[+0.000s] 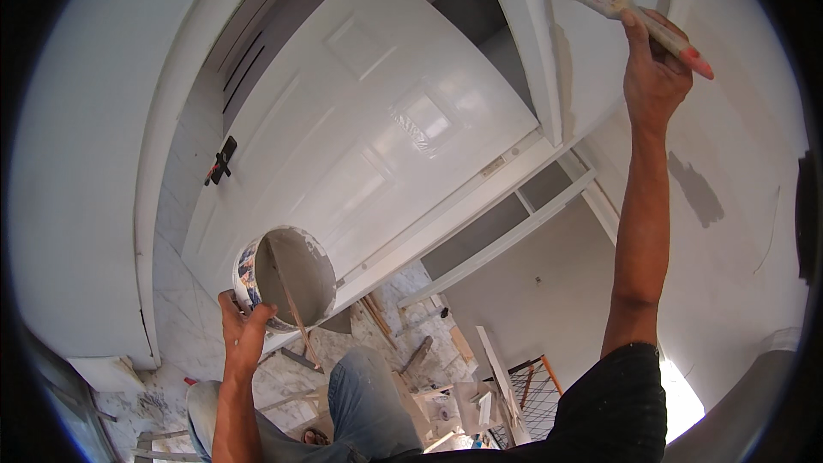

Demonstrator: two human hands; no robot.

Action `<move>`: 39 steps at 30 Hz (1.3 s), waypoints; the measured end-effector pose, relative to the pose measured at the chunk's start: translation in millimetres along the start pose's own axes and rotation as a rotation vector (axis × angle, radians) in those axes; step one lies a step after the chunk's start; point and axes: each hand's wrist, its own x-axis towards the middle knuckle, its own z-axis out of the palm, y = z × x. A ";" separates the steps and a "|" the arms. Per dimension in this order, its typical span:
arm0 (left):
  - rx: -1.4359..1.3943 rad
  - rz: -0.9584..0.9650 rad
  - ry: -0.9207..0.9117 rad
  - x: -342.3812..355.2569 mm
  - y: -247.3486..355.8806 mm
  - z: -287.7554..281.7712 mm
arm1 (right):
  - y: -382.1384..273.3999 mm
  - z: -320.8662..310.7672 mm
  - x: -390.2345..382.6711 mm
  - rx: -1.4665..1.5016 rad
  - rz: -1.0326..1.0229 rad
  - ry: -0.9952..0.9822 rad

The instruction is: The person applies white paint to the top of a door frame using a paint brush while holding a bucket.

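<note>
My right hand (656,77) is raised to the upper right, its fingers closed around the handle of a wide paintbrush (613,2). The handle has a red end, and the bristles are smeared with pale paint. They lie over the wall (600,51) beside the door frame; whether they touch it I cannot tell. Low on the left, my left hand (244,326) grips a round bucket (246,270) by its side, thumb at the rim. Tilted toward me, the bucket shows a grey, coated inside. A thin wooden stick (287,287) leans in it and sticks out over the rim.
A white panelled door (343,120) with a black handle (221,161) stands open behind the bucket. Wood pieces (417,353) and other clutter litter the marble-patterned floor (283,377) below. A darker grey patch (696,190) marks the right wall. An orange-edged metal rack (536,377) stands lower right.
</note>
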 end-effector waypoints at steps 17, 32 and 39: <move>0.000 0.026 -0.004 -0.4 -1.5 0.7 | 5.2 27.7 20.3 0.134 0.031 0.053; 0.008 0.015 0.014 -0.7 0.1 1.4 | -11.2 49.8 26.4 -0.136 -0.140 -0.026; 0.014 0.021 0.020 -1.0 0.7 0.3 | 2.0 43.8 21.1 -0.190 -0.372 -0.059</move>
